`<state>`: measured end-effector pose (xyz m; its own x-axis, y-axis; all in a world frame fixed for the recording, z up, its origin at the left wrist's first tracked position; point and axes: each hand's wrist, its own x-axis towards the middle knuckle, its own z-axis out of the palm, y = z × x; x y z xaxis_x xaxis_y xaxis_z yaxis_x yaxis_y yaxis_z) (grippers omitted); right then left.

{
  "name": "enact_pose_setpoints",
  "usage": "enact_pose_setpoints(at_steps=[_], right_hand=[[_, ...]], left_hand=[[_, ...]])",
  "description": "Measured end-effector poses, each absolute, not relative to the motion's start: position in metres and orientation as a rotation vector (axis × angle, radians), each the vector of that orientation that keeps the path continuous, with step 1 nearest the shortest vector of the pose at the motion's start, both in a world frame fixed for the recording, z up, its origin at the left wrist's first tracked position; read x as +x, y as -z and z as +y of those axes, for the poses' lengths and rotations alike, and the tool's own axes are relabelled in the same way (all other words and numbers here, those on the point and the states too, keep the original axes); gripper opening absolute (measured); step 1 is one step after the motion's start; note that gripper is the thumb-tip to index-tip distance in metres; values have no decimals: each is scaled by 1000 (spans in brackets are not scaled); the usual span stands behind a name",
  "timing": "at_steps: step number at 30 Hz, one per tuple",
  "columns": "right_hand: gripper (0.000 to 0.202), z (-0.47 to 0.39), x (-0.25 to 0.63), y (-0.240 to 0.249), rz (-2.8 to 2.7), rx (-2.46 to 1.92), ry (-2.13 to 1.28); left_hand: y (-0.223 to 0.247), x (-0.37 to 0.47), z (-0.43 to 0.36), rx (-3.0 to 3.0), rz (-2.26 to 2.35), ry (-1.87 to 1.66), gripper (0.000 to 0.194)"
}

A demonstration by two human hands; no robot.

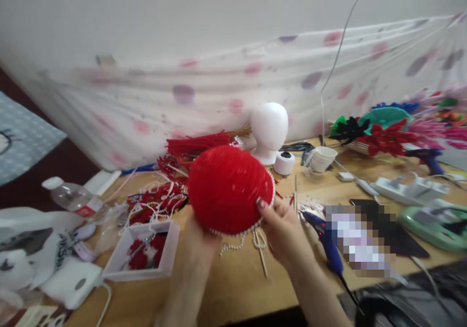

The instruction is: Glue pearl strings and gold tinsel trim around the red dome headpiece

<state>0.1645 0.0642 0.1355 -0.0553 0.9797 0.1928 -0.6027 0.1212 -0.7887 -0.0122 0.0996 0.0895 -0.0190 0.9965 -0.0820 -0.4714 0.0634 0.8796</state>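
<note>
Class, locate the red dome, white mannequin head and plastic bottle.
Red dome [230, 190], head view: middle of its curved surface.
White mannequin head [269, 128], head view: its rounded front.
Plastic bottle [75, 198], head view: its clear side.

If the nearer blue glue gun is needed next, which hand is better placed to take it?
Probably the right hand: it holds the red dome on the side where the glue gun lies. The left hand is farther away, at the dome's opposite side.

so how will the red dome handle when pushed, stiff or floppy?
Probably fairly stiff: the red dome looks round and undented between left hand and right hand. It might rock curved-side down. Beads edging its rim could snag.
</note>
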Motion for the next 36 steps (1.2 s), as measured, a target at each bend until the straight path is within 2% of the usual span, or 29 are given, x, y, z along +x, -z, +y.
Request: enact_pose_setpoints(at_steps=[4,8,11,15,19,25,30,34,36], right_hand=[[26,68,194,-153,-713,-582,-1318],[25,67,208,-155,-613,-596,-1207],[21,64,204,-153,-548,-613,-1145],[10,58,204,-156,-508,-591,-1179],[13,55,216,-160,-408,-692,-1125],[29,39,216,-157,-493,-859,-1250],[39,30,208,-139,-657,-871,-1368],[43,44,205,-115,-567,-849,-1481],[43,49,202,-108,-515,-857,-1522]], left_hand=[[-87,-7,103,989,1084,-1294,40],[-70,8,95,1393,1250,-1048,14],[-57,32,91,1694,1313,-851,30],[-50,51,85,1908,1459,-618,17],[-56,36,76,1952,1555,-524,5],[-93,-39,63,1805,1653,-771,15],[-116,-83,68,1741,1814,-1035,4],[-120,-91,68,1662,1875,-1166,21],[-122,-93,58,1590,1904,-1221,21]])
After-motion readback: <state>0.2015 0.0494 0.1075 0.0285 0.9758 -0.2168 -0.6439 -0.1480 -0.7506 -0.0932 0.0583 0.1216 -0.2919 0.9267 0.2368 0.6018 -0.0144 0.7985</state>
